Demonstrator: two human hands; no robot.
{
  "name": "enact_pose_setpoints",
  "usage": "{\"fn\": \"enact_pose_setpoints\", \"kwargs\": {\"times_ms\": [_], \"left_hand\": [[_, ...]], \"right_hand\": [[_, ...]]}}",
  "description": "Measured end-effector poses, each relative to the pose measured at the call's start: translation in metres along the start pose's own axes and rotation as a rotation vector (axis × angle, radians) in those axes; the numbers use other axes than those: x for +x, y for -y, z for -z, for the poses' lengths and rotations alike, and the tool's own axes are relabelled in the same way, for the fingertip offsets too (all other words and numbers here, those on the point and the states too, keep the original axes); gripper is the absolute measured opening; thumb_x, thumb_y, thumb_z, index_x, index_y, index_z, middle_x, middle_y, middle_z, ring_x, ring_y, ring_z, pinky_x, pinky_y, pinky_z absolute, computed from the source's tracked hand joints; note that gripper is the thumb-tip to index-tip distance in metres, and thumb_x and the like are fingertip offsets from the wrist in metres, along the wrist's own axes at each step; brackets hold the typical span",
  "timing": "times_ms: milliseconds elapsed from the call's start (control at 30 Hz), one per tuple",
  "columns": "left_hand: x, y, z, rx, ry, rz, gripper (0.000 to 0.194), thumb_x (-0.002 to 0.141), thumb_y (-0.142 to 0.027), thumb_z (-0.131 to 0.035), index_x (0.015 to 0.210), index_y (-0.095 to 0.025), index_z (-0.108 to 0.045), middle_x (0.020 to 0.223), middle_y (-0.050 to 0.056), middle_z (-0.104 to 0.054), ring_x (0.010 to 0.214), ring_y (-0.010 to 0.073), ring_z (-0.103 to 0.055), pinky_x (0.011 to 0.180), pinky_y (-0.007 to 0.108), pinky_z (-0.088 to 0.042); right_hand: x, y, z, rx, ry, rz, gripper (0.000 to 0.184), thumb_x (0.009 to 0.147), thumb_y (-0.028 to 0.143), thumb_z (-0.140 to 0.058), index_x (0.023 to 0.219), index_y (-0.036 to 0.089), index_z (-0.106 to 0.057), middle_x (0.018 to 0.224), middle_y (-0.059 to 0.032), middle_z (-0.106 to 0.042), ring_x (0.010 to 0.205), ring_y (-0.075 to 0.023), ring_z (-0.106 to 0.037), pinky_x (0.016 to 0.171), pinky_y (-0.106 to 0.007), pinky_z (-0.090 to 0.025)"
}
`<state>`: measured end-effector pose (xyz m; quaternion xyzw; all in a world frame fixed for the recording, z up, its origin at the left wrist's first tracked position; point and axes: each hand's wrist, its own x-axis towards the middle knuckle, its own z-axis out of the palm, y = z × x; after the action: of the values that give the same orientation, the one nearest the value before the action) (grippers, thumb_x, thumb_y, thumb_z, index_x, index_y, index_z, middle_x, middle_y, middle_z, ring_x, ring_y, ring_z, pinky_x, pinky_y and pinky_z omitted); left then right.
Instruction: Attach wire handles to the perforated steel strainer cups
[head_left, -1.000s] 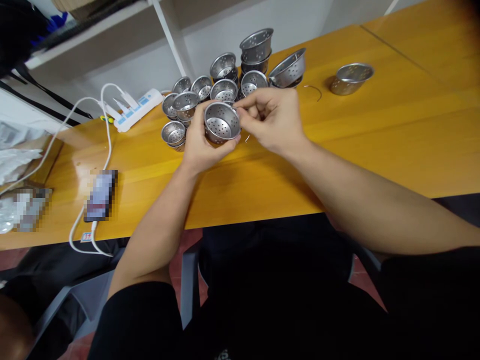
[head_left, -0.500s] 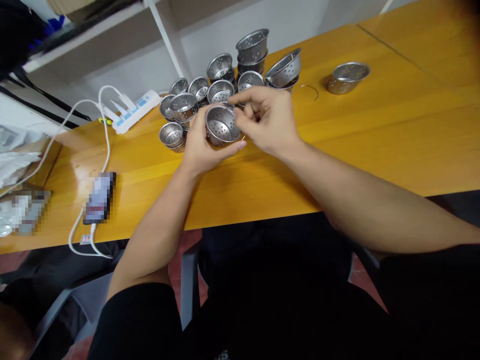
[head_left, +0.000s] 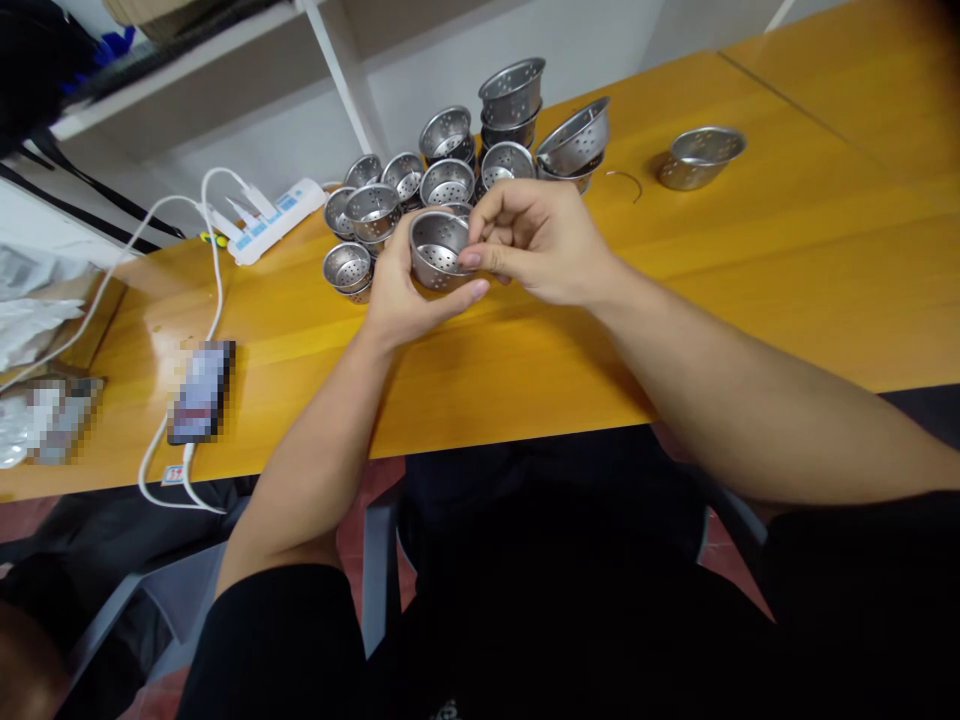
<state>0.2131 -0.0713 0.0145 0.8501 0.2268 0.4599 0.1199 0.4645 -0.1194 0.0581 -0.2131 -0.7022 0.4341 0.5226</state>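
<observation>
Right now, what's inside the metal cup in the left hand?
Inside the cup, held by the left hand, the perforated bottom shows, with no loose object visible on it. The right hand covers the cup's right side, so that part can't be checked.

White shelving (head_left: 340, 85) stands behind a glossy wooden table (head_left: 750, 300).

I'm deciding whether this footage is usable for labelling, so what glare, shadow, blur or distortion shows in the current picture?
Head view: pale glare on the table left of the phone; soft shadow beside the lone cup; pixelation over the phone; dark upper-right corner; black shirt showing almost no detail.
</observation>
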Motion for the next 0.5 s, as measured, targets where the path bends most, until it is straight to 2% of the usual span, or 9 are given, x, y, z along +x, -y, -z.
{"fn": "enact_pose_setpoints", "kwargs": {"times_ms": [133,300,500], "left_hand": [[-0.001,-0.001,-0.003,0.076,-0.012,0.049,0.086,0.099,-0.087,-0.087,0.157,-0.032,-0.058,0.144,0.01,-0.075,0.142,0.0388,-0.079,0.134,0.066,-0.062],[-0.001,-0.003,-0.003,0.129,-0.024,0.045,0.082,0.099,-0.084,-0.088,0.155,-0.03,-0.06,0.139,0.01,-0.079,0.132,0.0371,-0.083,0.123,0.063,-0.069],[0.002,-0.007,-0.002,0.145,-0.013,0.065,0.081,0.099,-0.082,-0.089,0.153,-0.029,-0.063,0.138,0.01,-0.08,0.13,0.0363,-0.083,0.123,0.062,-0.069]], "right_hand": [[0.001,-0.005,-0.005,-0.026,-0.05,-0.046,0.066,0.081,0.08,-0.11,0.094,0.027,-0.072,0.074,0.0005,-0.064,0.07,-0.0211,-0.066,0.063,-0.037,-0.064],[0.0,0.0,-0.009,-0.038,-0.056,-0.054,0.066,0.079,0.08,-0.11,0.091,0.029,-0.071,0.08,-0.0016,-0.07,0.076,-0.0239,-0.071,0.069,-0.042,-0.069],[0.0,-0.002,-0.013,-0.053,-0.097,-0.041,0.071,0.075,0.089,-0.108,0.089,0.029,-0.071,0.08,-0.0026,-0.072,0.076,-0.0252,-0.071,0.07,-0.044,-0.07]]}}
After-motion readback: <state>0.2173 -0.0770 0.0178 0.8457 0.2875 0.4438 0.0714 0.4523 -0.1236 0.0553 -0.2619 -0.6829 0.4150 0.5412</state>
